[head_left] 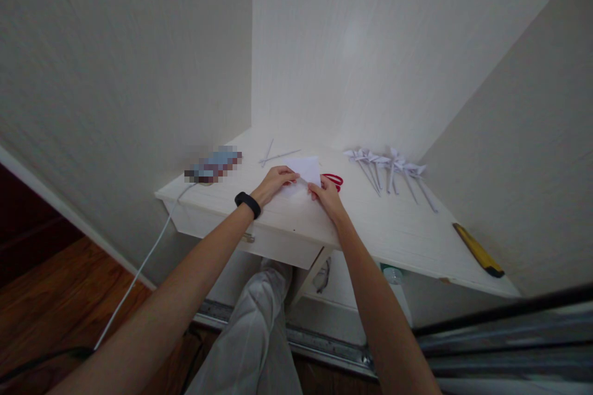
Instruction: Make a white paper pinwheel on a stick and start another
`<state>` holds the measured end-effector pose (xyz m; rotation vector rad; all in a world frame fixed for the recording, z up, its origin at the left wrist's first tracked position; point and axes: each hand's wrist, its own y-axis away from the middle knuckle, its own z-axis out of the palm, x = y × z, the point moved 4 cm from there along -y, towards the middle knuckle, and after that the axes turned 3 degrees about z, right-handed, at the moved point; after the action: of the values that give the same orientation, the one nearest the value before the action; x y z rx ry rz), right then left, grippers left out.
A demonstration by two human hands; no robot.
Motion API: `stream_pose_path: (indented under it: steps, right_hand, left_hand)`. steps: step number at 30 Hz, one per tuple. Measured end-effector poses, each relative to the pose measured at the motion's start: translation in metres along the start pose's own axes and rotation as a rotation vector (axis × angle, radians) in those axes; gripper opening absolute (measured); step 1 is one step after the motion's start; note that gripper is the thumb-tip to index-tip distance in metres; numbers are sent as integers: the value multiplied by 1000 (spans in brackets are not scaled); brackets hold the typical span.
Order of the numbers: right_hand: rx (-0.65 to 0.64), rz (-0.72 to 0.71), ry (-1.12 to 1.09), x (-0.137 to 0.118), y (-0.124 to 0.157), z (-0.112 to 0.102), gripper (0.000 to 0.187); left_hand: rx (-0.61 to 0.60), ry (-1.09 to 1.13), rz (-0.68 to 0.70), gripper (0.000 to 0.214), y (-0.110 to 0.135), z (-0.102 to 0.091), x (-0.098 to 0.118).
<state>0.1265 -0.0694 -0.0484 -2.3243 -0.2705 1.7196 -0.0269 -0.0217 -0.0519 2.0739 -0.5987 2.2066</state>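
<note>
A white sheet of paper (306, 166) is held low over the white desk, its near edge between my two hands. My left hand (277, 180), with a black band on the wrist, pinches the paper's near left part. At the right, my right hand (325, 194) pinches the same edge between thumb and fingers. The edge between them looks folded or rolled, though I cannot tell which. Red-handled scissors (334, 181) lie just beyond my right hand, their blades hidden. Two thin paper sticks (280, 155) rest behind my left hand.
Several folded paper pinwheel-like pieces on sticks (391, 163) lie in a row at the desk's back right. A yellow and black tool (479, 251) is near the right edge. A blurred-out device (214, 165) with a white cable (152, 248) lies at left. Walls enclose the desk (370, 228).
</note>
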Motion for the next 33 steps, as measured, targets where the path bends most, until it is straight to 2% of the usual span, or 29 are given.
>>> stream_pose_path:
  steps: [4, 8, 14, 18, 23, 26, 31, 33]
  right_hand:
    - [52, -10, 3, 1, -1, -4, 18]
    - [94, 6, -51, 2, -2, -8, 19]
    - [158, 22, -173, 5, -2, -11, 19]
    - [187, 27, -219, 7, -4, -13, 24]
    - [208, 20, -266, 10, -6, -16, 27]
    - [171, 13, -257, 9, -5, -13, 27]
    - [-64, 54, -109, 6, -2, 4, 24]
    - [-59, 51, -99, 4, -1, 6, 23]
  left_hand:
    - [51, 62, -5, 23, 0, -3, 1]
    - [50, 82, -24, 23, 0, -2, 0]
    - [-15, 82, 5, 24, -1, 1, -1]
    - [-43, -47, 16, 24, -2, 0, -4]
    - [-146, -145, 71, 23, -1, 5, -6]
    - [-189, -161, 93, 22, 1, 8, -6]
    - [-219, -224, 130, 21, 3, 10, 0]
    - [-224, -234, 136, 21, 4, 10, 1]
